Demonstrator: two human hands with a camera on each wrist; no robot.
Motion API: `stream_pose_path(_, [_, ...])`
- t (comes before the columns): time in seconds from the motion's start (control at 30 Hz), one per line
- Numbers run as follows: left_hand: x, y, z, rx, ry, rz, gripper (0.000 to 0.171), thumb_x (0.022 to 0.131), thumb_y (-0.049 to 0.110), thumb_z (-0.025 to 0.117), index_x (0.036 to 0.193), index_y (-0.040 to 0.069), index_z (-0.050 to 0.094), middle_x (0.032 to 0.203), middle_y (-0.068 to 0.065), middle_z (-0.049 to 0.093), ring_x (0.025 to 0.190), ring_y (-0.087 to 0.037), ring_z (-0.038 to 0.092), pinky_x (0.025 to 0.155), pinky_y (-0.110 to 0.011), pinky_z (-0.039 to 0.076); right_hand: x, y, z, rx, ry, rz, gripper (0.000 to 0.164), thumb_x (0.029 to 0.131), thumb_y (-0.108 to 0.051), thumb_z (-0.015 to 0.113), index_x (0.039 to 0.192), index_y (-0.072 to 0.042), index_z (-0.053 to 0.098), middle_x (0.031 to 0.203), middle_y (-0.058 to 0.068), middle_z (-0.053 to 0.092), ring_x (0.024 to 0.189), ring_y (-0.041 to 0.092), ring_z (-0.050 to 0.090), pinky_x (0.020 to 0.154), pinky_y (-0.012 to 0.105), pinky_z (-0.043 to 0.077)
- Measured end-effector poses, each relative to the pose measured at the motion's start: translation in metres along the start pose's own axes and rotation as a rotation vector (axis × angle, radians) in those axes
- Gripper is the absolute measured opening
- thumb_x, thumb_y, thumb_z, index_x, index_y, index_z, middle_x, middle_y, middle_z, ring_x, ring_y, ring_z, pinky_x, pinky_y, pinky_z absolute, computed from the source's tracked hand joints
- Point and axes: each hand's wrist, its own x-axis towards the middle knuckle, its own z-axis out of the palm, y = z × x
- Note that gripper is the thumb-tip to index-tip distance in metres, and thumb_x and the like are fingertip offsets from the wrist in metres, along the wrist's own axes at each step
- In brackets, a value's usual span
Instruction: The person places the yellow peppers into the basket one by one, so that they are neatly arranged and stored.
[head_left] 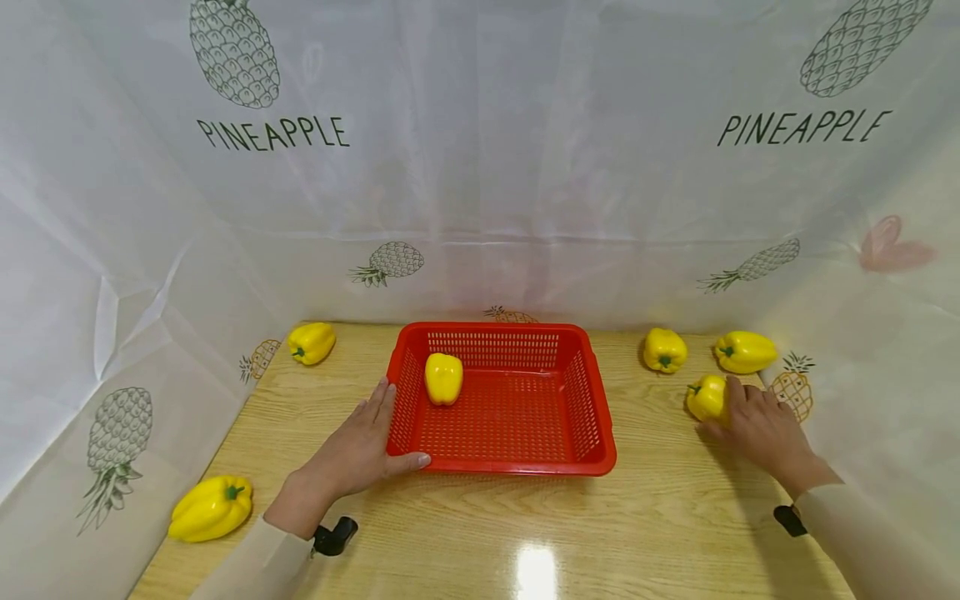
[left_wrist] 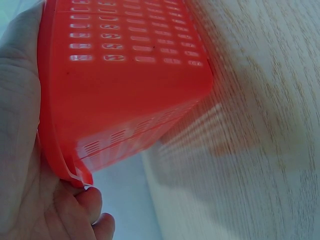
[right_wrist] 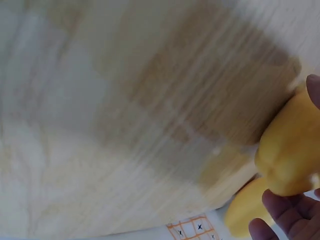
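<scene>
Left hand (head_left: 352, 446) is clamped on the front left corner of the red basket (head_left: 495, 467), thumb over the front rim, fingers along the left rim; left wrist view has the rim under the palm and two fingertips bent in below it. Right hand (head_left: 761, 425) is clamped on the gripped pepper (head_left: 705, 397), yellow, thumb on one side, fingers on the other, right of the basket and well apart from it. Its stem points left in the head view; can't tell whether it touches the table (head_left: 480, 542). Inside the basket, one yellow pepper, the basket pepper (head_left: 444, 379), stands near the left wall, rest of the visible floor bare. Two more yellow ones lie behind the right hand: the blocky pepper (head_left: 664, 350) to the left, the long pepper (head_left: 746, 352) to the right, near each other but apart. On the left side, the far left pepper (head_left: 311, 342) lies by the back edge, and the near left pepper (head_left: 211, 509) lies closer to the person, left of the left forearm. Table is light wood grain, basket is perforated plastic, white sheet (head_left: 525, 150) with pineapple prints hangs behind.
</scene>
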Motion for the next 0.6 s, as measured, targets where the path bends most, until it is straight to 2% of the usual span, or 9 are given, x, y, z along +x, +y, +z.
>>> stream_pose_path(0.2, [0.0, 0.0, 0.0, -0.008, -0.002, -0.002, 0.134, 0.083, 0.088, 0.059, 0.166, -0.007, 0.012, 0.175, -0.026, 0.006, 0.16, -0.048, 0.021, 0.128, -0.061, 0.025, -0.008, -0.01, -0.001, 0.007, -0.038, 0.035, 0.099, 0.084, -0.05, 0.086, 0.14, 0.013, 0.033, 0.099, 0.04, 0.063, 0.084, 0.054, 0.065, 0.068, 0.07, 0.054])
stream_pose_path(0.33, [0.0, 0.0, 0.0, 0.0, 0.004, 0.003, 0.134, 0.083, 0.088, 0.058, 0.166, -0.007, 0.012, 0.175, -0.026, 0.007, 0.159, -0.047, 0.022, 0.128, -0.061, 0.025, -0.012, -0.018, -0.001, 0.026, -0.036, 0.034, 0.103, 0.084, -0.055, 0.085, 0.141, 0.014, 0.033, 0.103, 0.041, 0.065, 0.086, 0.055, 0.067, 0.067, 0.068, 0.053])
stream_pose_path(0.47, [0.0, 0.0, 0.0, 0.001, 0.012, 0.012, 0.134, 0.084, 0.088, 0.059, 0.166, -0.008, 0.013, 0.175, -0.027, 0.007, 0.159, -0.047, 0.022, 0.128, -0.061, 0.025, -0.015, -0.023, 0.0, 0.034, -0.002, 0.012, 0.108, 0.079, -0.057, 0.088, 0.141, 0.014, 0.034, 0.097, 0.038, 0.067, 0.083, 0.051, 0.068, 0.063, 0.064, 0.053])
stream_pose_path(0.6, [0.0, 0.0, 0.001, -0.001, 0.013, 0.014, 0.134, 0.084, 0.088, 0.058, 0.165, -0.008, 0.013, 0.175, -0.027, 0.007, 0.159, -0.047, 0.023, 0.128, -0.061, 0.025, -0.015, -0.022, -0.001, -0.037, 0.072, -0.043, 0.115, 0.068, -0.058, 0.093, 0.142, 0.012, 0.039, 0.101, 0.033, 0.067, 0.088, 0.049, 0.066, 0.065, 0.063, 0.053])
